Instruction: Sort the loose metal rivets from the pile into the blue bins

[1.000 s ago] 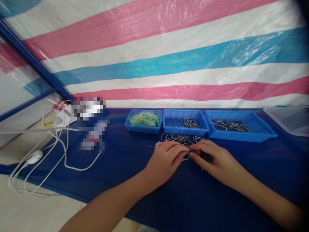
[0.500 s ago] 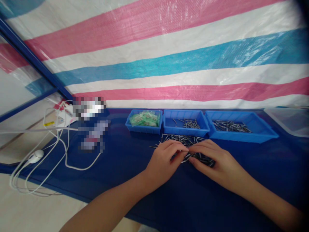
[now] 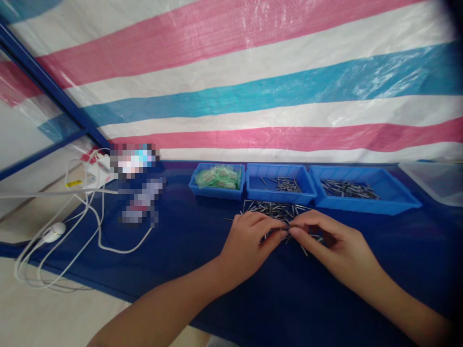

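A loose pile of thin dark metal pins [image 3: 269,208], like nails or rivets, lies on the blue table, just in front of the bins. Over its near side, my left hand [image 3: 244,246] pinches a thin metal pin [image 3: 285,228] between thumb and fingers. My right hand [image 3: 338,243] meets it from the right, thumb and forefinger closed on the same small piece. Fingertips hide most of it, so its exact kind cannot be made out. Several pins stick out beneath both hands.
Behind the pile stand a blue bin [image 3: 217,193] of green-and-clear packets and two blue bins, middle [image 3: 280,195] and right [image 3: 369,206], holding metal pins. A clear plastic container [image 3: 430,183] is at far right. White cables [image 3: 99,231] tangle at left. A striped sheet [image 3: 253,111] hangs behind.
My right hand has shifted slightly right and its fingertips have closed in against my left hand's. Some pins under the right hand lie differently.
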The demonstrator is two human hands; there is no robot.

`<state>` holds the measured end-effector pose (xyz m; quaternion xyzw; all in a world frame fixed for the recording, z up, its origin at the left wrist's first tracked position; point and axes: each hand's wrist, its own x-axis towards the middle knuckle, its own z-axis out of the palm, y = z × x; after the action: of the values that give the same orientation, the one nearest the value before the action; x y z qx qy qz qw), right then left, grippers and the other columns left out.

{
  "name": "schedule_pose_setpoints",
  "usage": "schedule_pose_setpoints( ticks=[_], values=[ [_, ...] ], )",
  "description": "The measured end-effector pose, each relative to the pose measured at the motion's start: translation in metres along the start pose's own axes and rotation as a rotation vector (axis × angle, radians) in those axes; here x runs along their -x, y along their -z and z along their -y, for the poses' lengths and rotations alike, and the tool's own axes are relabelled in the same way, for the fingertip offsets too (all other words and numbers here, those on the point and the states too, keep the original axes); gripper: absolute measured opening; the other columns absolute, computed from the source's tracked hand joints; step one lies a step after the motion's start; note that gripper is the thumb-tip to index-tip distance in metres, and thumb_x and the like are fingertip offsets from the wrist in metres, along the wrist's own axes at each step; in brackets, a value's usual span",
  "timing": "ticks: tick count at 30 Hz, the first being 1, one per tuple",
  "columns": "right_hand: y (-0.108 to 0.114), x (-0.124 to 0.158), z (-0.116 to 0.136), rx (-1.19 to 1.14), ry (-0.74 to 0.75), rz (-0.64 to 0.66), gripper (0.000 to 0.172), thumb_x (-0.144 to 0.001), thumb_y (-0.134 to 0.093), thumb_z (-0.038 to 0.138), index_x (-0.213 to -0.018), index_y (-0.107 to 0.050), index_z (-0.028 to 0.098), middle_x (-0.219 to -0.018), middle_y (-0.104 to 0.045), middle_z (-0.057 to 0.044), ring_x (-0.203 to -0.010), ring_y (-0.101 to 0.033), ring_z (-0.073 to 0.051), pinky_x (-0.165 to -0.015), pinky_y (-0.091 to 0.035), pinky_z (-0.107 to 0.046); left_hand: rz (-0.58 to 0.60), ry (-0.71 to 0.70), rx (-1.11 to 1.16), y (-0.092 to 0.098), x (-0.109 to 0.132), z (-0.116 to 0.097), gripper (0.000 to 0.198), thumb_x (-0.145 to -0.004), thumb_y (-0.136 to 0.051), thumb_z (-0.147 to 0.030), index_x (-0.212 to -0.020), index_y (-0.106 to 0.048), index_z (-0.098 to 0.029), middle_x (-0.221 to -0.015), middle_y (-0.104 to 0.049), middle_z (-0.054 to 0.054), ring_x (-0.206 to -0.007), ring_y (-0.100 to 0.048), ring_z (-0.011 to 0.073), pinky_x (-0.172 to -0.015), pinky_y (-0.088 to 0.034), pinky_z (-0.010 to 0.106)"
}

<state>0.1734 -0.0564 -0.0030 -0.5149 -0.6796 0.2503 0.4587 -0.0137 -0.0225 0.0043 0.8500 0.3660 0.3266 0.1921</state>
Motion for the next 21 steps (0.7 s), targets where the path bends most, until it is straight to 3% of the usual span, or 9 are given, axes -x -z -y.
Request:
schedule_pose_setpoints(
  ticks=[11, 17, 21],
  values=[
    [0.0, 0.001, 0.001, -0.003, 0.01, -0.009, 0.009, -0.085, -0.061, 0.03, -0.091, -0.065, 0.024, -0.078, -0.063, 0.0, -0.065, -0.06, -0.013, -0.059, -0.05, -0.025, 0.055, 0.003, 0.077, 0.002, -0.002, -0.002, 0.014, -0.09, -0.06, -0.03, -0.098, -0.067, -0.022, -0.099, -0.071, 0.001, -0.093, -0.064, 0.017, -0.08, -0.042, 0.03],
    [0.003, -0.001, 0.0, 0.064, 0.106, 0.036, 0.007, -0.087, -0.059, 0.025, -0.092, -0.064, 0.025, -0.083, -0.065, 0.0, -0.073, -0.061, -0.014, -0.065, -0.05, -0.026, -0.02, 0.02, 0.136, 0.002, -0.001, -0.001, 0.011, -0.089, -0.061, -0.029, -0.093, -0.067, -0.02, -0.094, -0.07, 0.003, -0.09, -0.064, 0.0172, -0.08, -0.045, 0.03],
    [0.011, -0.006, -0.007, 0.193, 0.202, 0.022, 0.007, -0.087, -0.058, 0.026, -0.091, -0.064, 0.025, -0.089, -0.067, -0.002, -0.085, -0.063, -0.018, -0.076, -0.05, -0.031, -0.072, 0.032, 0.172, 0.009, -0.006, -0.006, 0.019, -0.086, -0.064, -0.027, -0.103, -0.063, -0.019, -0.094, -0.068, 0.004, -0.089, -0.062, 0.0183, -0.078, -0.048, 0.03]
  ],
)
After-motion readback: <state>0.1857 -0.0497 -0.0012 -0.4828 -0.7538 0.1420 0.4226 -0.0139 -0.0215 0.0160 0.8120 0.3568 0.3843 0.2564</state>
